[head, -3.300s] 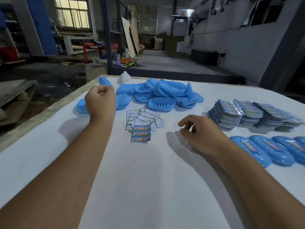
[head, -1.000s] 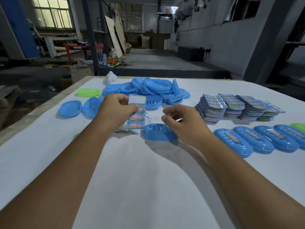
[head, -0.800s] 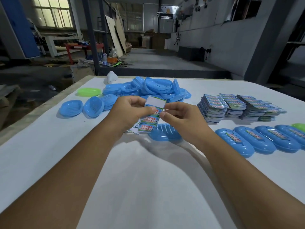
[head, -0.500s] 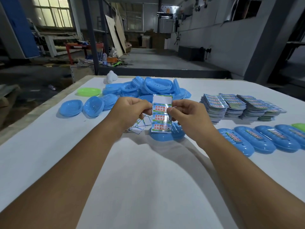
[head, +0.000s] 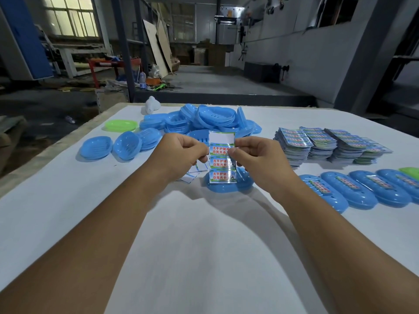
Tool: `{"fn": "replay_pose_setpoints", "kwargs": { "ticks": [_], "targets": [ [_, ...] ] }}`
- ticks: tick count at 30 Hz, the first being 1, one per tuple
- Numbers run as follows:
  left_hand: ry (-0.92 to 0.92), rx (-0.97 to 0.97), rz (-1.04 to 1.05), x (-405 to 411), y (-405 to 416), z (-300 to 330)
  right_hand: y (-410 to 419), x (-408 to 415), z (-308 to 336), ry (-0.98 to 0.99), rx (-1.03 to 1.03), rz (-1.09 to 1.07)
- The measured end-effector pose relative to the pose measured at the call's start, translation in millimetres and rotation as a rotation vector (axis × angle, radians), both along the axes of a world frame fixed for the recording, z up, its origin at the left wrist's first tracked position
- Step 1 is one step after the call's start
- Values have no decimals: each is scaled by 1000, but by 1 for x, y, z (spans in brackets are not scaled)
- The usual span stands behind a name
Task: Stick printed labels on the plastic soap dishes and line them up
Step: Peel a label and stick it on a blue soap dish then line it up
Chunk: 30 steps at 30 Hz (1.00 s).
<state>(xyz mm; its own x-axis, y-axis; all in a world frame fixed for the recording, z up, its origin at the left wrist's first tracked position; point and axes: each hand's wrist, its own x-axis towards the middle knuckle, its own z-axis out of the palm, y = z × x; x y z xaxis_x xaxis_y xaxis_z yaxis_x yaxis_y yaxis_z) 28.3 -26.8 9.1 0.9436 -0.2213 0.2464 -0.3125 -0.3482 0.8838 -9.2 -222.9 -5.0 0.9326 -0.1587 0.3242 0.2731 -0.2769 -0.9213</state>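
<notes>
A label sheet (head: 221, 162) with three printed labels and a blank top slot hangs upright between my hands. My left hand (head: 181, 155) pinches its left edge. My right hand (head: 256, 157) pinches the right end of the top printed label with thumb and forefinger. Below the sheet a blue soap dish (head: 229, 188) lies on the white table (head: 192, 245). A row of labelled blue dishes (head: 353, 191) runs along the right. A heap of unlabelled blue dishes (head: 208, 121) lies at the back.
Stacks of label sheets (head: 322, 143) stand at the right. Loose blue dishes (head: 113, 143) and a green dish (head: 121, 125) lie at the back left; another green dish (head: 411, 172) ends the right row. Used backing papers (head: 192, 176) lie under my left hand. A white object (head: 152, 105) sits at the far edge.
My left hand fetched a blue dish and set it down, then lifted a label sheet. Both hands brought the sheet upright, and my right thumb and forefinger now pinch the top printed label.
</notes>
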Motion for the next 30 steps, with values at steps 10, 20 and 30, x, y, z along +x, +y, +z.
{"fn": "replay_pose_setpoints", "kwargs": {
  "ticks": [10, 20, 30],
  "targets": [
    [-34, 3, -45, -3, -8, -4, 0, 1, -2, 1, -178, -144],
    [-125, 61, -25, -7, -17, -10, 7, -7, 3, 33, -207, -73],
    [-62, 88, 221, 5, -9, -13, -4, 0, 2, 75, -153, -213]
  ]
}}
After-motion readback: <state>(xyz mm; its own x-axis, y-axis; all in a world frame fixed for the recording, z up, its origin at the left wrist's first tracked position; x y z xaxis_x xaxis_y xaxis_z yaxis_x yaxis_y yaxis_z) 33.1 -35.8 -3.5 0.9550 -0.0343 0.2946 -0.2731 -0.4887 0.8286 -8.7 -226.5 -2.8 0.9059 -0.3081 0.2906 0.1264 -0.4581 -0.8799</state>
